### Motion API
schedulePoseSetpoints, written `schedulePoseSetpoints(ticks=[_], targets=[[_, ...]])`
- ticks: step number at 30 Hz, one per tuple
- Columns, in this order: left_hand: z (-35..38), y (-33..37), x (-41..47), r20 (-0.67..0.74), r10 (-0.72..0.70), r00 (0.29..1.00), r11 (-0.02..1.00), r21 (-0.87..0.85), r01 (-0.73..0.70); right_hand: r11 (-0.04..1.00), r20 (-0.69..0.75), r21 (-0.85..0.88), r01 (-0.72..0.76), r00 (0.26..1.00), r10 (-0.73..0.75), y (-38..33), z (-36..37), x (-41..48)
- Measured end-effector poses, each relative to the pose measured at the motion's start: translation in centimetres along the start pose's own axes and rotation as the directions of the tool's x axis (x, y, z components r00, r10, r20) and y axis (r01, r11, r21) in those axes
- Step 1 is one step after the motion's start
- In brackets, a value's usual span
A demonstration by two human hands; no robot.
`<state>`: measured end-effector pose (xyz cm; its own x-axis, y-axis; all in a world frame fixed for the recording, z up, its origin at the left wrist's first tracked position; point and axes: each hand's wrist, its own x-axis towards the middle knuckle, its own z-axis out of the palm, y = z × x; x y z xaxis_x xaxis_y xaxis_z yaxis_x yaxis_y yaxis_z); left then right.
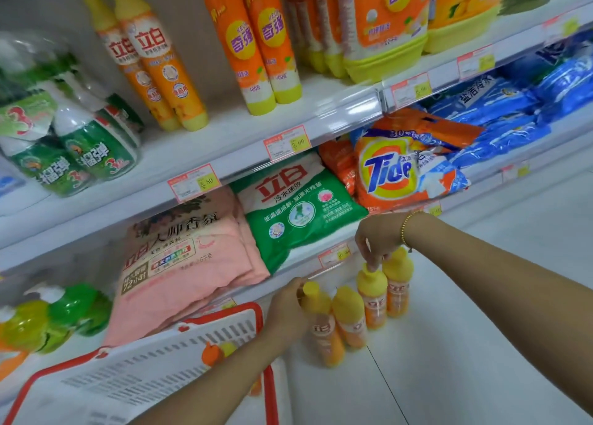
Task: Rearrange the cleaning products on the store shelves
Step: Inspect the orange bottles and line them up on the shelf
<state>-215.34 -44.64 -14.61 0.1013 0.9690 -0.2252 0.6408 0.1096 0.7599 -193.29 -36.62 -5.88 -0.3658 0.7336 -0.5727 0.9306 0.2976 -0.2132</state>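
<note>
Several orange dish-soap bottles with yellow caps stand on the white floor below the shelves. My left hand (287, 315) grips the nearest-left bottle (322, 328) around its neck. My right hand (378, 240) pinches the yellow cap of a further bottle (373, 299). One bottle (349, 317) stands between them and another (398, 283) behind the right one. Two matching bottles (160, 72) stand on the upper shelf.
A white basket with red rim (224, 317) sits at lower left, holding an orange bottle. The lower shelf carries pink (183, 264), green (298, 206) and Tide (394, 171) detergent bags, blue bags at right. Tall orange bottles (256, 46) and green bottles (73, 145) fill the upper shelf.
</note>
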Motion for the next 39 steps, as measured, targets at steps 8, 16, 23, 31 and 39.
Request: schedulePoseSetpoints(ticks=[8,16,23,31,39], targets=[[-0.7,0.6,-0.1,0.167,-0.043,0.985,0.972,0.237,0.002,0.998,0.051,-0.061,-0.023,0.998,0.027,-1.1,-0.5,0.2],[-3.4,4.1,-0.7,0.207,-0.007,0.978,0.969,0.244,-0.045,0.994,-0.001,0.088,0.066,0.998,-0.066,-3.1,-4.7,-1.0],[-16.5,15.5,-1.2,-0.441,0.392,0.807,0.911,0.062,-0.408,0.898,-0.937,0.153,0.412,0.349,0.000,-6.0,-14.7,-4.5],[-27.9,15.5,13.0,-0.711,0.045,0.701,0.965,-0.150,-0.214,0.999,-0.996,-0.042,0.027,0.083,-0.044,-8.9,-15.0,6.2],[-28.9,17.4,19.1,-0.767,0.052,0.639,0.957,-0.144,-0.251,0.996,-0.995,-0.081,-0.046,-0.057,-0.083,-8.5,-14.4,7.5]])
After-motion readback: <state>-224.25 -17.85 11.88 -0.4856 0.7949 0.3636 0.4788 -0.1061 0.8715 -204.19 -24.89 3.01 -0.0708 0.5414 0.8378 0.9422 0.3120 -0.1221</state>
